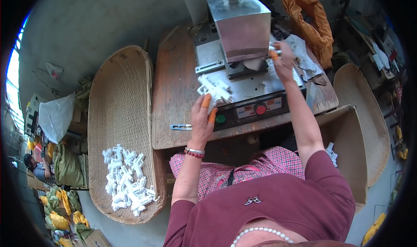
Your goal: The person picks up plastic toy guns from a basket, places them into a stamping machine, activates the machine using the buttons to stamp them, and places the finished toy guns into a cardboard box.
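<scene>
My left hand, with orange covers on thumb and forefinger, is closed on white moulded plastic pieces over the front left of a bench machine's metal bed. Above that bed stands the machine's boxy metal head. To the right of the head, my right hand has its fingers bent together around something small and white, partly blurred; an orange cover shows on a finger. More white pieces lie heaped in a long woven basket on my left.
Blue-handled snips lie on the wooden table. The machine's front has a green button and a red one. An orange sack, white cloth and cardboard box are at right. Another person sits far left.
</scene>
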The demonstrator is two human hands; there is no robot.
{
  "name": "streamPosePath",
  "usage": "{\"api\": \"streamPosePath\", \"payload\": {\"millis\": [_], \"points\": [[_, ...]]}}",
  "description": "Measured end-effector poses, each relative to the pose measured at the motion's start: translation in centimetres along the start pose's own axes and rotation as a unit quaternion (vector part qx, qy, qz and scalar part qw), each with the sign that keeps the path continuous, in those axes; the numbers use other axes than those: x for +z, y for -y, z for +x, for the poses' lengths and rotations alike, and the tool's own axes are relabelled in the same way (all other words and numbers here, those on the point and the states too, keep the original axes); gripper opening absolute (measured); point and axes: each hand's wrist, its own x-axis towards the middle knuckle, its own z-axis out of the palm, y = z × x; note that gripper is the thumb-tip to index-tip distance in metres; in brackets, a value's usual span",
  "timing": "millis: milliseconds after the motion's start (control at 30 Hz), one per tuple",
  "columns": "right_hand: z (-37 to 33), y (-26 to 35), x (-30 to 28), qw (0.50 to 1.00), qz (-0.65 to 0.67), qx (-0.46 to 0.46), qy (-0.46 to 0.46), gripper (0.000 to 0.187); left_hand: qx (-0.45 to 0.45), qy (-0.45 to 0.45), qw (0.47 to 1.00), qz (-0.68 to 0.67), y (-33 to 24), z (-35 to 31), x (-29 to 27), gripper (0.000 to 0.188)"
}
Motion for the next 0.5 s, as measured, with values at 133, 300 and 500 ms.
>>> {"api": "streamPosePath", "payload": {"millis": [133, 300, 500], "points": [[-0.5, 7.7, -15.7, 0.996, -0.067, 0.050, -0.013, 0.031, 0.015, -0.070, 0.996, 0.056, -1.8, 3.1, 1.1, 0.045], [-6.8, 7.1, -25.3, 0.985, -0.106, 0.135, -0.012, 0.027, 0.037, -0.025, 0.993, 0.113, -3.0, 11.8, 9.0, 0.035], [-10.3, -1.3, -16.5, 0.950, -0.004, 0.247, 0.192, 0.052, 0.060, 0.037, 0.980, 0.188, -2.2, 12.0, 8.0, 0.044]]}}
